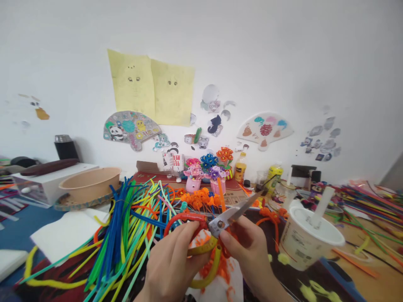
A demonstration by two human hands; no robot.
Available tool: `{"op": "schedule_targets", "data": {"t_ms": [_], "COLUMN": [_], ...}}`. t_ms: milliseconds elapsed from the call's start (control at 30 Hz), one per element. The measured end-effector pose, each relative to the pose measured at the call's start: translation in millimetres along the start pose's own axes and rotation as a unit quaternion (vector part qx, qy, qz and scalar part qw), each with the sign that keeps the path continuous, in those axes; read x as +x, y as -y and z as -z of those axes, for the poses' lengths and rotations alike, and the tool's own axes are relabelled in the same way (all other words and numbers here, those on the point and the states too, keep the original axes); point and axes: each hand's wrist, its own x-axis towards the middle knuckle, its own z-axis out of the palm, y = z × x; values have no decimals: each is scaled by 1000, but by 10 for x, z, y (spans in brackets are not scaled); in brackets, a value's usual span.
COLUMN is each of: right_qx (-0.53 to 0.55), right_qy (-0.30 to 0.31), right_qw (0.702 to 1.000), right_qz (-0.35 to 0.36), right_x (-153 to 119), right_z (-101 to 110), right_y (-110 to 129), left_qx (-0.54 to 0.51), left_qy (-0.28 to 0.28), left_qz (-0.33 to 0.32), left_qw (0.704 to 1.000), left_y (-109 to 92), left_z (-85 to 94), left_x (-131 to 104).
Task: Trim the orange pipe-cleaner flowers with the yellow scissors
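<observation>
A pipe-cleaner bundle spreads left of the grip. The left hand is curled closed; the right hand, beside it, bunches thumb and fingers, around what I cannot tell. Scissors sit with handles in the left grip, blades slanting up and right. Just behind rises an orange strand.

Right-hand paper fan on the wall: the double-happiness sign, 囍, in red at its centre, the one sign read with confidence. White packet at the wall's foot: large Chinese characters, red on one part and black on another, tilted and too blurred to transcribe; lidded drink cup: lines of small dark print and a square code-like block (too fine to make out), while the labels on the amber bottle and yellow-green bottle blur likewise.
</observation>
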Motion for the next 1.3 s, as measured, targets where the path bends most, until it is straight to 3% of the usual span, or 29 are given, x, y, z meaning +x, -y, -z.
{"op": "schedule_targets", "data": {"t_ms": [533, 1067, 1300], "right_qx": [-7, -13, -3], "right_qy": [0, -4, -8], "right_qw": [1000, 1000, 1000], "right_qz": [7, -12, -25], "right_x": [75, 90, 154], "right_z": [41, 9, 0], "right_y": [-86, -94, -136], "left_qx": [-36, -46, -10], "left_qy": [40, 47, 23], "left_qz": [2, 35, 28], "left_qw": [999, 997, 999], "left_y": [-56, -47, 21], "left_z": [-1, -58, -95], "left_x": [98, 73, 52]}}
